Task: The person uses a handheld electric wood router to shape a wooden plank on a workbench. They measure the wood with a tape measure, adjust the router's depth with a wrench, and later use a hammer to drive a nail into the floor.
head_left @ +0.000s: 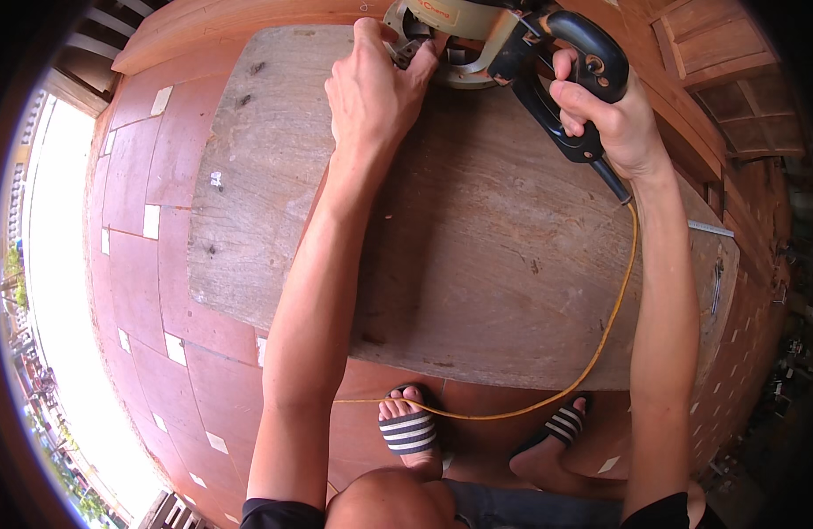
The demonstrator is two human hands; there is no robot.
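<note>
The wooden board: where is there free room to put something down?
Widest bare patch on the wooden board: between left forearm and yellow cord. Another: left forearm to the board's left edge. Crowded: far edge, with power tool, left hand and right hand.

The power saw (464, 40) stands at the far edge of the table (477, 264), with the left fingers (369, 33) at its left side and the right fingers (576, 99) at the handle on its right. From that handle the cable (486, 417) runs over the table's right part to beyond the near edge, then bends left across the left foot (411, 432), the right foot (563, 425) lying to the right. Tiled floor (129, 295) extends left of the table, a ruler-like strip (711, 229) lies by its right edge, and planks (212, 37) lie behind its far edge.
</note>
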